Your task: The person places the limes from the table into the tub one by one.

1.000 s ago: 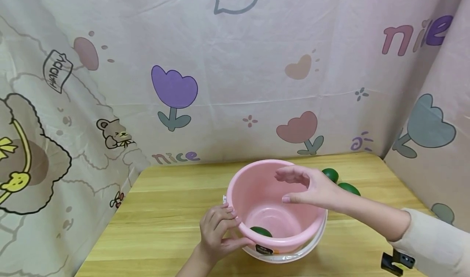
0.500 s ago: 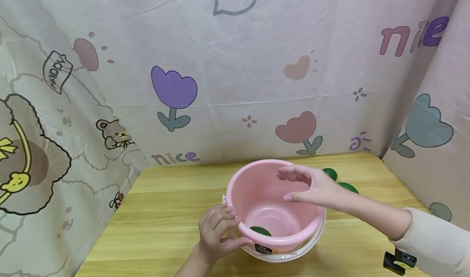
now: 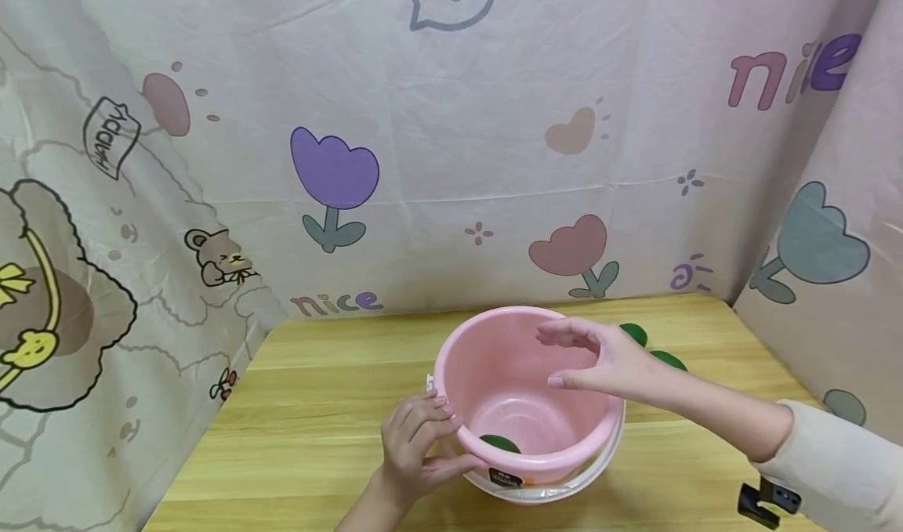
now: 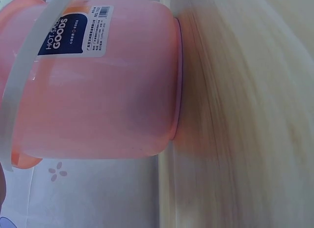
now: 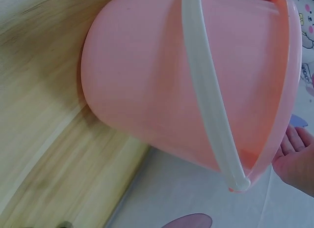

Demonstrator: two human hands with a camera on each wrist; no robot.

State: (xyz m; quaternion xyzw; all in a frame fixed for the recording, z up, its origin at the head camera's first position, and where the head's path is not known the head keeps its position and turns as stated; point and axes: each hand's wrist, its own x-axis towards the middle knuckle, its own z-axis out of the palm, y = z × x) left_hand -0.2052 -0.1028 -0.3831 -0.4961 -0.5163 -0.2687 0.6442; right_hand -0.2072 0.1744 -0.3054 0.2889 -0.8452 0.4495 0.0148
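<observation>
A pink bucket [image 3: 487, 360] stands on the wooden table [image 3: 317, 399], a green item [image 3: 500, 443] inside. Its label [image 4: 73, 34] reads "GOODS" and "HOT-SAL", the rest behind the white handle [image 4: 24, 66]. The left hand [image 3: 418, 438] grips the rim; the right hand [image 3: 600, 360] hovers above the mouth, thumb and fingers apart, holding nothing. The backdrop [image 3: 437, 124] says "nice" twice.

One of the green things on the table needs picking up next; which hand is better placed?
Probably the right hand: it holds nothing and is nearer the two green things beyond the pink bucket's right side. The left hand grips the bucket on its left.
</observation>
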